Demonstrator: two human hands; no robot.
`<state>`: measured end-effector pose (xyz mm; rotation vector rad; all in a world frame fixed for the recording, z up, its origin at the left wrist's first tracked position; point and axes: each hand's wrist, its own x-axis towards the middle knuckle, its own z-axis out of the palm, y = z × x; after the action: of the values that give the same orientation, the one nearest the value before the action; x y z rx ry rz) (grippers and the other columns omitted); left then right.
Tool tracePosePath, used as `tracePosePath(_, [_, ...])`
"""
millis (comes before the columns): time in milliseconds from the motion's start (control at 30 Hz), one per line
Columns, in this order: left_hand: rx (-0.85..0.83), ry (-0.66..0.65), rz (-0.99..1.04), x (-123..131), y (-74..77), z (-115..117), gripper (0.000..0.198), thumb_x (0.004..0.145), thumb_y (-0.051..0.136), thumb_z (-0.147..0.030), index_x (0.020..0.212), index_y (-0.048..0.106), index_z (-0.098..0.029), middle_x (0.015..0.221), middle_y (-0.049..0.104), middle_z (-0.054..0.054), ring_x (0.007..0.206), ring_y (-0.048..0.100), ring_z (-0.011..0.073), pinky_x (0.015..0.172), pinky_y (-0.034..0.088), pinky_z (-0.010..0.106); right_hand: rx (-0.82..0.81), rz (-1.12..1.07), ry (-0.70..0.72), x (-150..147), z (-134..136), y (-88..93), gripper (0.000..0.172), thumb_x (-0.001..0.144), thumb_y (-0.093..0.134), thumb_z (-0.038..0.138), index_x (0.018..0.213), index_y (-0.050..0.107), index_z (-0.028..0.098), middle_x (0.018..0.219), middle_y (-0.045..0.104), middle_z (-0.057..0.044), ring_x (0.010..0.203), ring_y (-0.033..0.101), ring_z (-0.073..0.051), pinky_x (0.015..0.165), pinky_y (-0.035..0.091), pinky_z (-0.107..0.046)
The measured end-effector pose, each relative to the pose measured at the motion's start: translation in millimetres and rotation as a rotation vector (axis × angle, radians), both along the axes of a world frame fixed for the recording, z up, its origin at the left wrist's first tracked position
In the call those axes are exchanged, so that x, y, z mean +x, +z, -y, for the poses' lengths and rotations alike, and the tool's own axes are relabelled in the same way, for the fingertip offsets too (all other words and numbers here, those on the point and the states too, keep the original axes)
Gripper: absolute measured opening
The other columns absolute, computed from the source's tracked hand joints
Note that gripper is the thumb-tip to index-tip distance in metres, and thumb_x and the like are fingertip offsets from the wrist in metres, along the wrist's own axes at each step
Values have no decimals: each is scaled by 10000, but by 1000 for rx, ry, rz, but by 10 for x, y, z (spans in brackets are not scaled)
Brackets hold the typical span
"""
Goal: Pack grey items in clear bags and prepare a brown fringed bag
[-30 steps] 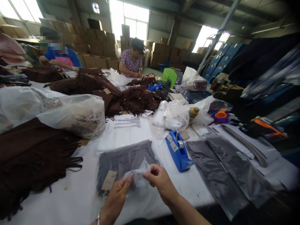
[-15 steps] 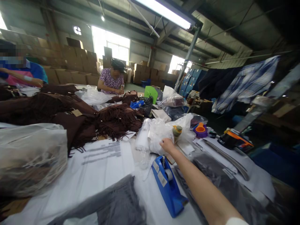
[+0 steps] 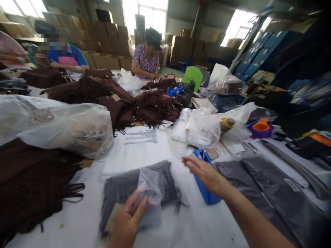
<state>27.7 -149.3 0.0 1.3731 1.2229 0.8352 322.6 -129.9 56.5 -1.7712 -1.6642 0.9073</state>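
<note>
My left hand (image 3: 130,215) is closed on a small clear plastic bag (image 3: 151,186) with dark printing, pinched between thumb and fingers. Beneath it lies a dark grey folded garment (image 3: 116,186) in clear plastic, with a brown tag near my wrist. My right hand (image 3: 203,170) hovers over the blue tape dispenser (image 3: 207,196) with its fingers stretched out, slightly blurred, and nothing visible in them. It partly hides the dispenser. Beyond stand a white roll (image 3: 181,125) and a bunched clear plastic bag (image 3: 204,127).
Brown fringed fabric pieces (image 3: 155,103) cover the back, more (image 3: 33,193) at left beside a filled plastic bag (image 3: 88,131). Packed grey garments (image 3: 279,186) lie at right. A purple and orange tape roll (image 3: 260,128) sits behind them. Co-workers (image 3: 146,57) sit across the table.
The view has swung left and down. My right hand has left the bunched plastic bag and come back over the tape dispenser. My left hand has entered with the small bag.
</note>
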Motion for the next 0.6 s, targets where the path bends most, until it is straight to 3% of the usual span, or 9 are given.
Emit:
tracePosePath(33, [57,-43,-28,41,-3,64,464,840,565,-484,1244,559,-255,1176,653,11,1156,559,228,1020,428,356,-102,-245,108,-265,225,-98,415,933,407,481,1244,543,242,1191,622,-61,1104,563,-228,922,453,-365])
tracePosePath(100, [190,-126,-89,75,-54,207,409,878,532,-429,1255,545,-271,1225,623,8,1169,550,209,1021,432,341,-208,-666,93,-770,563,-321,388,896,493,480,1164,593,218,1056,664,-50,1003,599,-209,867,477,-337])
tracePosePath(167, [298,-226,-130,30,-126,361,389,911,501,-365,1290,503,-277,1183,645,11,1103,594,180,993,464,319,-160,-1026,-160,-1139,738,-498,300,845,593,446,1011,637,200,911,669,-20,859,617,-165,798,490,-283])
tracePosePath(233, [387,-301,-163,-97,-180,501,393,940,461,-310,1331,445,-274,1035,694,9,979,642,149,944,500,302,-63,-1251,-437,-1314,795,-563,238,810,647,418,917,632,206,809,651,12,731,602,-127,714,492,-238])
tracePosePath(267, [445,-341,-194,-185,-198,562,403,947,450,-291,1348,418,-271,994,699,11,960,643,147,932,507,306,-30,-1302,-521,-1332,806,-553,230,807,652,414,920,624,216,782,643,22,689,592,-120,679,488,-228])
tracePosePath(333, [604,-448,-333,-388,-227,662,455,926,498,-307,1367,393,-264,1092,669,46,1079,589,194,966,486,374,0,-1286,-554,-1276,848,-482,233,813,645,411,954,613,228,769,637,27,670,585,-121,649,480,-226])
tracePosePath(400, [778,-556,-538,-583,-274,732,539,875,581,-336,1372,397,-240,1291,560,94,1247,453,287,1001,443,478,-13,-1159,-476,-1184,966,-402,230,818,643,400,957,612,219,779,635,22,695,585,-124,656,468,-224])
tracePosePath(467, [924,-579,-658,-724,-341,773,477,869,584,-269,1326,459,-215,1340,517,103,1296,389,317,1001,435,506,-109,-995,-290,-1149,1157,-362,223,817,647,390,905,621,188,765,626,17,687,570,-116,651,449,-215])
tracePosePath(600, [1024,-345,-546,-775,-381,757,303,900,470,-79,1177,561,-161,1145,640,96,1190,513,210,978,471,370,-361,-662,231,-1365,1459,-429,227,829,621,380,844,641,154,692,609,24,621,542,-108,592,420,-209])
